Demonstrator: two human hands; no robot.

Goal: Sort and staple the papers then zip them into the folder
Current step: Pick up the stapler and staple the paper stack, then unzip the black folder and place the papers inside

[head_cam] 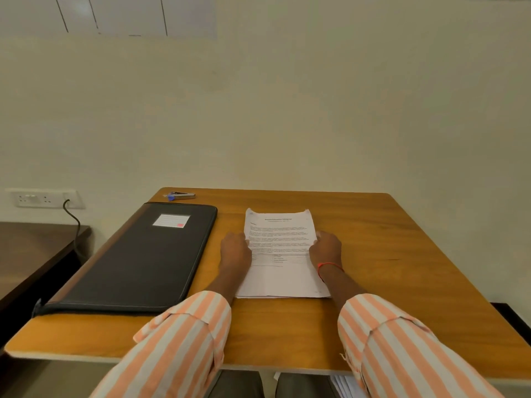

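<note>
Two striped sleeves [184, 340] reach across a wooden table [388, 254] as a person squares up a stack of papers [280, 245]. The left hand [235, 249] grips the stack's edge at 9 o'clock. The right hand [326, 249], a red thread [330, 265] at its wrist, grips the edge at 3 o'clock.

The papers lie flat at mid-table, printed side up, with their far corners slightly curled. At 9 o'clock from the stack a black folder [138, 259] lies closed, a white label [171, 220] on its cover. It is near the left hand but apart from the papers. Farther back, at 11 o'clock near the table's far edge, the stapler [181, 195] sits untouched. Beyond it, at 10 o'clock on the wall, a socket [43, 198] holds a dark cable [75, 222].

The work looks to be at an early stage. The sheets seem to be in the middle of being gathered or aligned, and no staple can be made out. Stapling, opening the folder, loading it and zipping it shut all appear left to do.
</note>
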